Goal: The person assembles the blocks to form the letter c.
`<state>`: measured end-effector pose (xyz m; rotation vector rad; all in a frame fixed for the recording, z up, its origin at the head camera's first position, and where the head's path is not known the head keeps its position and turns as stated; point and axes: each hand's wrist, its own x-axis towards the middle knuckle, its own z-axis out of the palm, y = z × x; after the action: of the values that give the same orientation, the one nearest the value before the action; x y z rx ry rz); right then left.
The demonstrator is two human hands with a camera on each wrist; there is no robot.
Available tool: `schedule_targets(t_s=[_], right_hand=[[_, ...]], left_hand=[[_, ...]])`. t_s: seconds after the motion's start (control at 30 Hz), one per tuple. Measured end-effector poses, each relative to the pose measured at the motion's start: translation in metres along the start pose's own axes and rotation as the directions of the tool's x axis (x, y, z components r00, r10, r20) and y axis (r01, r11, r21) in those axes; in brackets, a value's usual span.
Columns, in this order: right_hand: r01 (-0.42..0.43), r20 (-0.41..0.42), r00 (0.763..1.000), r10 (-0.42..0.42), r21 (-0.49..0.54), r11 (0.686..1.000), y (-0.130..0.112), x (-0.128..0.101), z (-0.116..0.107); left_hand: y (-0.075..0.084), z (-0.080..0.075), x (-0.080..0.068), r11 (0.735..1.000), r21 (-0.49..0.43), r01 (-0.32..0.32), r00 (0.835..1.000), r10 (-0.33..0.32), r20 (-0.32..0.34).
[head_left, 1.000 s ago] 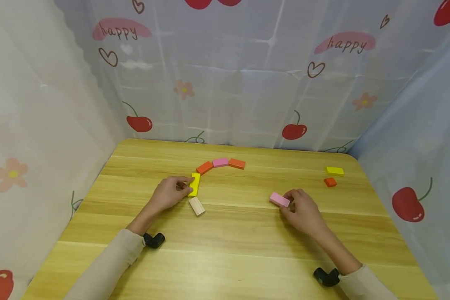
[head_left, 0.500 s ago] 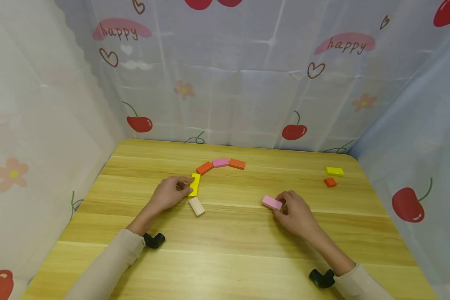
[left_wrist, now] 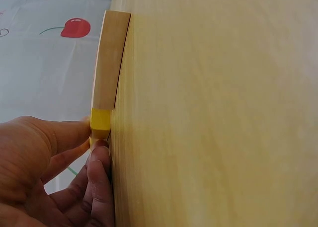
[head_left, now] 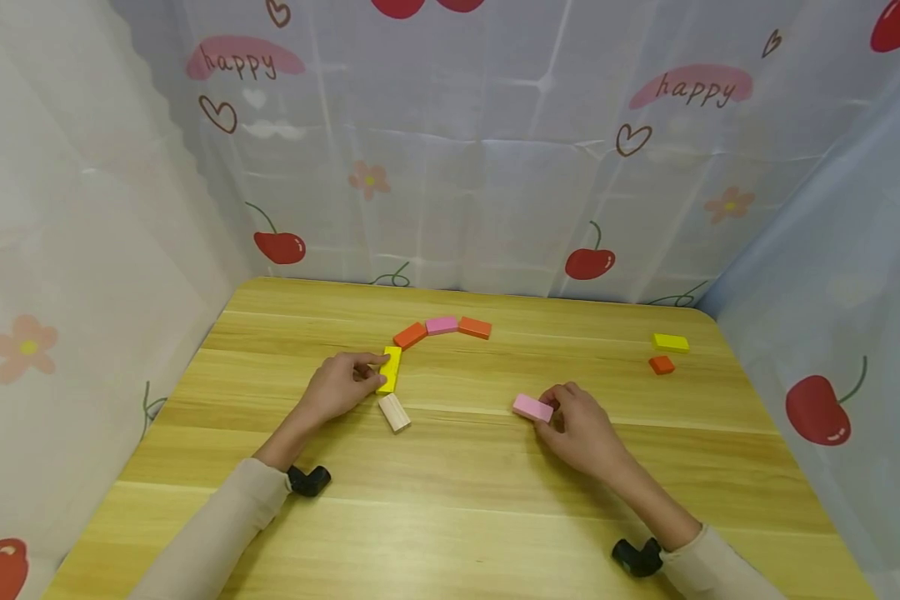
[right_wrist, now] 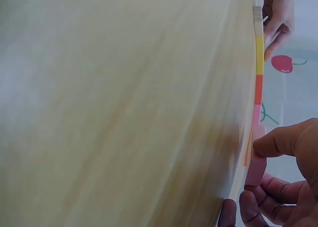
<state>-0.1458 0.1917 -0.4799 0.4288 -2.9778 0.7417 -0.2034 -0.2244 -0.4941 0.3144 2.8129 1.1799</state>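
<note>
Leftward across the surface (head_left: 450, 517) goes the right hand (head_left: 581, 429), sliding its pink block (head_left: 532, 407) toward the middle since a second ago; the left hand (head_left: 337, 387) has not moved. Counted: two pink blocks, three orange, two yellow, one plain wooden block (head_left: 394, 412). Right-hand fingers (right_wrist: 278, 142) pinch the loose pink block, which lies flat. Left-hand fingers (left_wrist: 99, 177) hold the yellow block (head_left: 391, 369) at the near end of the arc, wrist flat on the surface. "happy" (head_left: 693, 86) is printed twice on the curtain.
</note>
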Motion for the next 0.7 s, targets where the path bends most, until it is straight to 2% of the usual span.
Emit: schedule_targets(t_s=[0.7], right_hand=[[0.066,0.036,0.997,-0.065,-0.007,0.998,-0.028,0.005,0.015]], left_hand=[[0.001,-0.001,0.000,1.000,-0.002,0.013,1.000,-0.013,0.003]])
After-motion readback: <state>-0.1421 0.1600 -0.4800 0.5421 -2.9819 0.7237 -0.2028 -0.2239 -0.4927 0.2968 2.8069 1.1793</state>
